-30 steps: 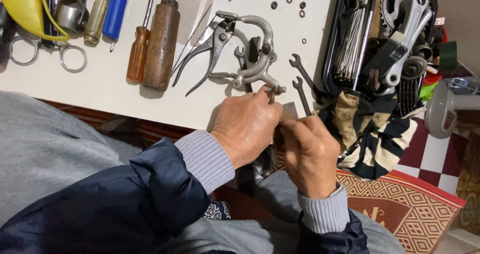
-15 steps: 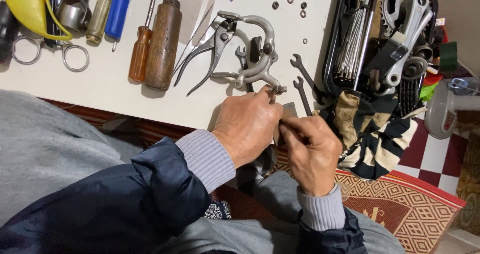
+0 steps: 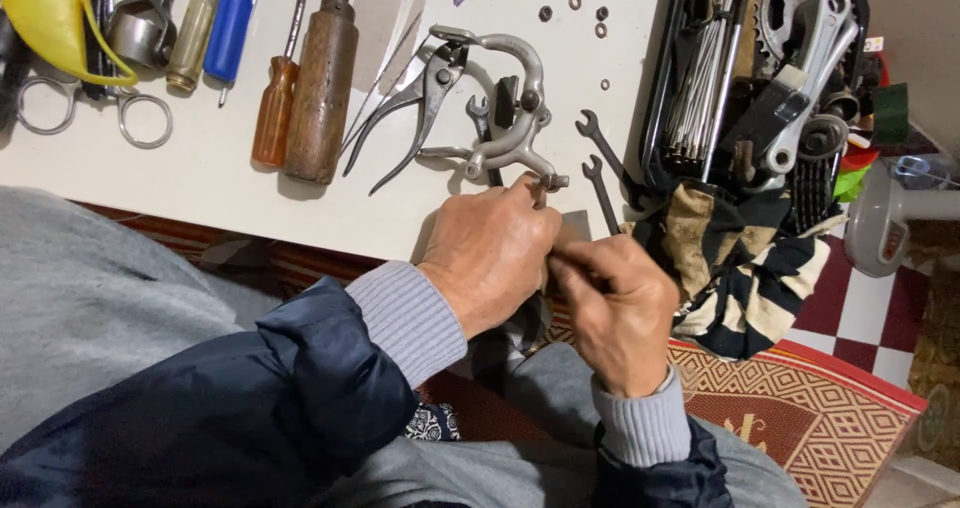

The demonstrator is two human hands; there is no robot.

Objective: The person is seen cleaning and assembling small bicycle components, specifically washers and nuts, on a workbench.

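Observation:
My left hand (image 3: pixel 490 253) and my right hand (image 3: pixel 622 308) are pressed together at the near edge of the white table (image 3: pixel 210 178). Both are closed around a small metal part (image 3: pixel 550 182). Only its tip shows above my left fingers; the rest is hidden. Just beyond them lies a silver bicycle brake caliper (image 3: pixel 510 118), and the part's tip reaches its lower arm. My right fingers are pinched against my left hand's fingertips. Two small open-end spanners (image 3: pixel 600 163) lie right of the caliper.
Pliers (image 3: pixel 415 98), wooden-handled screwdrivers (image 3: pixel 320 88), scissors (image 3: pixel 90 108) and a yellow object (image 3: pixel 50 8) line the table. Loose nuts and washers (image 3: pixel 585 13) lie at the back. A black tray (image 3: pixel 760 78) holds spokes, cranks and chainrings above a striped cloth (image 3: pixel 740 268). A patterned rug (image 3: pixel 820 418) is below.
My hands stay together at the table edge. My right hand's fingers have shifted slightly against the left. Nothing on the table has moved.

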